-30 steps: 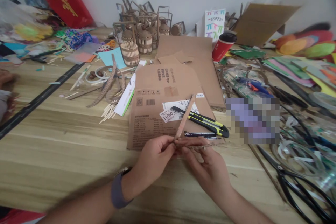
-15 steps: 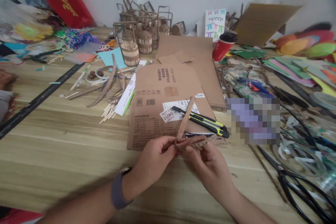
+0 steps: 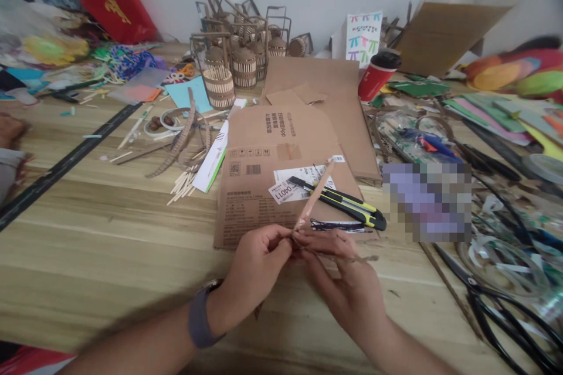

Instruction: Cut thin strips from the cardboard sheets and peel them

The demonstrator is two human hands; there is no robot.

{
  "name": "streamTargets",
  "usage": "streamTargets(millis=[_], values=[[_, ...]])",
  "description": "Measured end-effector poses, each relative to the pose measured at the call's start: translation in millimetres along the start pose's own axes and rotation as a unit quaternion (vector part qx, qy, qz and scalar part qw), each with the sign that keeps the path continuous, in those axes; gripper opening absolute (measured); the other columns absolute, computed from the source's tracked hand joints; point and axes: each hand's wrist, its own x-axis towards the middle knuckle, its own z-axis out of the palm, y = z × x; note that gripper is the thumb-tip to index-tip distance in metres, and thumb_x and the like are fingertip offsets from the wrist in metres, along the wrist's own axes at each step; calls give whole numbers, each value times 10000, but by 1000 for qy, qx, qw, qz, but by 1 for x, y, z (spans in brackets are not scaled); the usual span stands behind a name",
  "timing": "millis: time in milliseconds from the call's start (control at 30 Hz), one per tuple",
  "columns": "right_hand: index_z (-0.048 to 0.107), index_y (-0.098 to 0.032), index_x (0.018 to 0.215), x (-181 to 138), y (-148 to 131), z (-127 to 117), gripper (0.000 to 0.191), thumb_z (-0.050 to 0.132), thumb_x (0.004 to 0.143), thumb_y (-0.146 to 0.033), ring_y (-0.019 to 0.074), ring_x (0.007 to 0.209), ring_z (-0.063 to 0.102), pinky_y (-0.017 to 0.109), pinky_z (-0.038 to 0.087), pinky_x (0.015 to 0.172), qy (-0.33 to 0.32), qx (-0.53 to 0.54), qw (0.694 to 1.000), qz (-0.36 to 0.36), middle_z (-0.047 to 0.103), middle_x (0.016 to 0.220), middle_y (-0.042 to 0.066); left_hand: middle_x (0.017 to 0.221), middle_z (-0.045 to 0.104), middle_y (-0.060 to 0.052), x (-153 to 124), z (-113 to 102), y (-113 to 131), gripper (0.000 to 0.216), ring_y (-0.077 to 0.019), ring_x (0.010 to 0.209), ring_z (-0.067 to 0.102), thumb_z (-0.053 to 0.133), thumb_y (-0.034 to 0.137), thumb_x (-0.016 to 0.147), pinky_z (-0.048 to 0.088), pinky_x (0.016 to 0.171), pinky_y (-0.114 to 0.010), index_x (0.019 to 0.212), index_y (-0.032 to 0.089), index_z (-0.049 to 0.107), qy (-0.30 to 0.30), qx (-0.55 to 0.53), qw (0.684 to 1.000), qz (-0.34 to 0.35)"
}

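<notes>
My left hand (image 3: 257, 266) and my right hand (image 3: 347, 281) meet above the front of a wooden table (image 3: 109, 246), both pinching a narrow brown cardboard strip (image 3: 314, 196). The strip is bent at the pinch. One leg rises up and away over the flattened cardboard box (image 3: 272, 146). The other leg runs rightward across my right fingers to about (image 3: 365, 258). A grey watch band (image 3: 200, 319) sits on my left wrist. A yellow and black utility knife (image 3: 343, 204) lies on the box just beyond my hands.
Small cardboard lanterns (image 3: 237, 61) stand at the back. A red cup (image 3: 376, 76) is right of them. Black scissors (image 3: 492, 304) and tape clutter fill the right side. Wooden sticks (image 3: 182, 181) and a black ruler (image 3: 65, 164) lie left. Another person's hand (image 3: 9, 129) rests at the left edge.
The strip's upright leg has tilted more to the right, and its other leg has swung down lower across my right fingers. Both hands stay in place.
</notes>
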Motion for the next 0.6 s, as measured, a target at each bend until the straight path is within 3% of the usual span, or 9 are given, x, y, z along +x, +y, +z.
streamTargets(millis=[167,367,600], values=[[672,-247,945,2,2,-3,127,550,914,-258,192,830,736,295,597,708,-10,87,988,128,771,918,42,881,748,-58,0,1,-2,255,-199,795,693,533,276,828,554,733,-288,935,164,736,-21,-39,999,-12],[690,-253,943,2,2,-1,128,585,874,-225,195,843,732,311,605,752,-9,106,988,115,771,916,37,1000,745,-54,-2,-1,2,299,-196,886,687,516,236,848,538,786,-275,1063,175,715,-35,-20,999,11],[687,-260,920,3,-1,-1,121,574,890,-231,195,860,729,314,603,764,-22,153,980,127,768,919,39,912,752,-52,-2,-2,0,273,-194,807,687,516,228,834,543,741,-282,970,169,745,-11,7,1000,17]])
